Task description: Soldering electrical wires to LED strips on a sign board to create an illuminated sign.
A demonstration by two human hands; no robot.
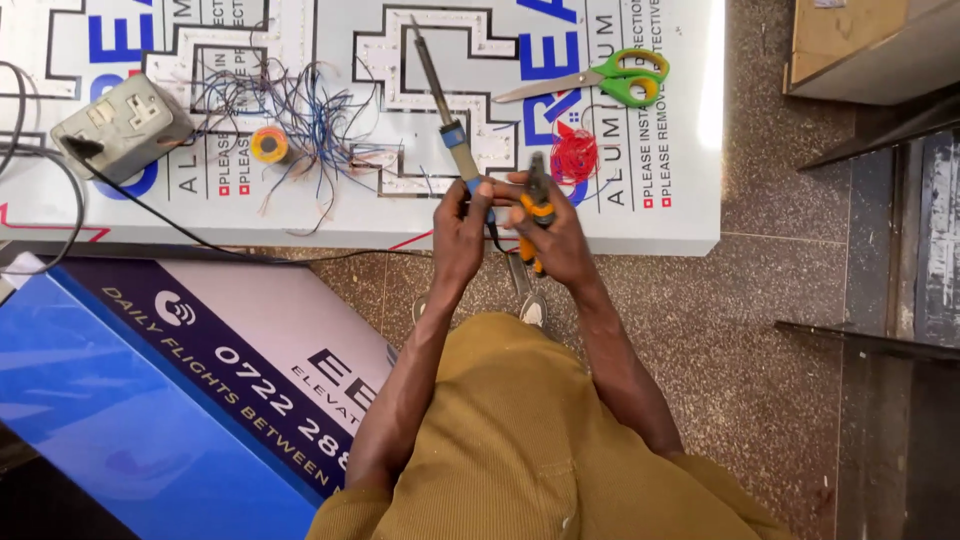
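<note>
Soldering iron: while I look down from the head camera, I see the soldering iron (447,118) gripped at its blue handle end, its long metal tip slanting up and to the left over the white panel (680,215).
Left hand: the left hand (459,232) has its fingers clenched around the iron's handle, at the panel's near edge.
Right hand: the right hand (556,232) touches the left, its fingers grasping orange-handled pliers (536,215) that stand nearly upright.
Red wire: one small coil of red wire (574,155) lies on the panel just beyond the pliers.
Scissors: one pair of green-handled scissors (600,80) lies further out, blades pointing left, well apart from the hands.
Loose wires: a tangle of thin blue and red wires (310,125) spreads left of the iron; I cannot count them.
Solder reel: one yellow reel (269,145) sits at the tangle's left edge.
Socket: one grey socket box (122,125) rests at far left, with a black cable (150,212) plugged in and running across the panel.
Signboard: one blue and white printed board (180,400) lies near the left arm.
Surface: the panel and board rest on a speckled brown floor (760,330).
</note>
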